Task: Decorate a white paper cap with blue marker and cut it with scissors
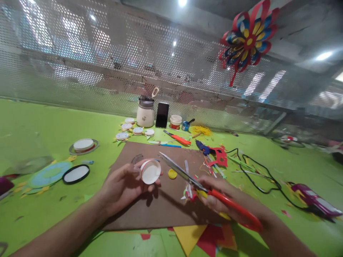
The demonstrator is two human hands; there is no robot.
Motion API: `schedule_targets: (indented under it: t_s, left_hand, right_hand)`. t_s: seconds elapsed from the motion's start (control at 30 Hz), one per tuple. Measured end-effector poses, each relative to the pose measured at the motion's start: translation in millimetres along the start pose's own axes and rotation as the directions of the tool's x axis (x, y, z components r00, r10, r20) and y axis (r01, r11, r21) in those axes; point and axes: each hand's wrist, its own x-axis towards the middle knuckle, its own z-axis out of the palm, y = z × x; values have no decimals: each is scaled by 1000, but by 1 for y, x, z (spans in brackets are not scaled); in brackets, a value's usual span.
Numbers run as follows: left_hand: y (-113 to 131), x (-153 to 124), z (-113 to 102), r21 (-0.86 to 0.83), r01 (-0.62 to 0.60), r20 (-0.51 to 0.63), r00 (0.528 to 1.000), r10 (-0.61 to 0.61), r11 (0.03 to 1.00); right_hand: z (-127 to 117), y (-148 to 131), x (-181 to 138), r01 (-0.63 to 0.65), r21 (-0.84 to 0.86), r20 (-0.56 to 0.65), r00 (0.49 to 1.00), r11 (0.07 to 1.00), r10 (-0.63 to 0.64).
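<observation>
My left hand (122, 187) has its fingers round a small white paper cup (150, 172) with a red line at its rim, its open mouth tilted towards me. In my right hand (214, 196) are scissors (235, 208) with red handles; their blades point up and left, close to the cup but apart from it. Something yellow shows by the right fingers, partly hidden. Under both hands lies a brown board (166, 214). A yellow disc (172, 174) rests on it between the hands, with paper scraps (189, 191) near the right fingers.
Behind the board lie a red-orange cutter (180, 140), a blue glue gun (202, 147) and small turtle-like crafts (122, 136). Coloured paper (189, 239) lies in front. A black cord (264, 187) loops at right; a black-rimmed white oval (76, 174) is at left.
</observation>
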Motion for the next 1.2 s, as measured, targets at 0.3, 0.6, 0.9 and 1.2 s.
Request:
schedule_targets:
  t_s: [0.3, 0.6, 0.9, 1.2]
  left_hand:
    - [-6, 3, -7, 262, -88, -5, 996, 92, 961]
    - [-8, 5, -11, 667, -134, -40, 976, 216, 733]
    - [-14, 5, 4, 994, -107, 79, 891, 447, 38]
    - [-23, 3, -3, 991, -56, 101, 916, 388, -125]
  right_hand:
    - [9, 0, 2, -35, 211, -40, 998, 977, 45]
    - [2, 22, -4, -61, 226, -37, 997, 972, 72]
    - [1, 38, 5, -235, -284, -365, 923, 929, 122]
    - [2, 43, 10, -270, -343, -370, 919, 900, 134]
